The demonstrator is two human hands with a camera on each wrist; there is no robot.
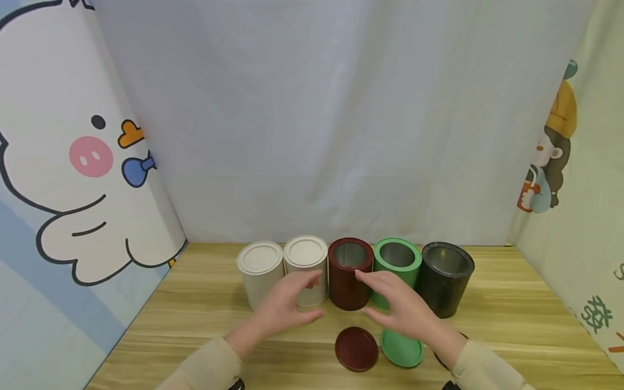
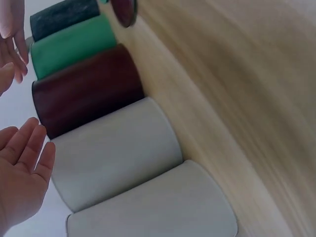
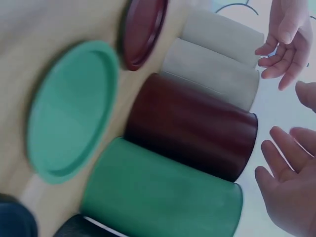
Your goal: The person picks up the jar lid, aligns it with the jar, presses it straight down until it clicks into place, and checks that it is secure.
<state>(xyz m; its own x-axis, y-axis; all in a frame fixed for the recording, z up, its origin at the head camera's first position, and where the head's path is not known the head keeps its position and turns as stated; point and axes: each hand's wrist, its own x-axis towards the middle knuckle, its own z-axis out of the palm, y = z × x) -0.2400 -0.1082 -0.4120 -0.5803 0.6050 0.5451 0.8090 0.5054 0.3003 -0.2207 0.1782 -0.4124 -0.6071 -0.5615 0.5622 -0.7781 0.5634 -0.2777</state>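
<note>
My left hand (image 1: 285,303) hovers before the two white cans, fingers and thumb spread in a loose C with nothing between them. Facing it, my right hand (image 1: 402,303) holds a matching curve before the dark red can (image 1: 348,295) and the green can (image 1: 408,273), also with nothing in its grasp. Lids cover the left white can (image 1: 259,259) and the second white can (image 1: 305,252). The dark red, green and black can (image 1: 444,292) have uncovered tops, showing metallic insides. A dark red lid (image 1: 356,349) and a green lid (image 1: 402,349) lie on the table in front.
The cans stand in a row near the back of the wood-grain table (image 1: 195,303). A black lid (image 3: 15,219) lies right of the green one, mostly hidden by my right wrist in the head view. A pale curtain (image 1: 312,119) hangs behind, with cartoon-printed cloth on both sides.
</note>
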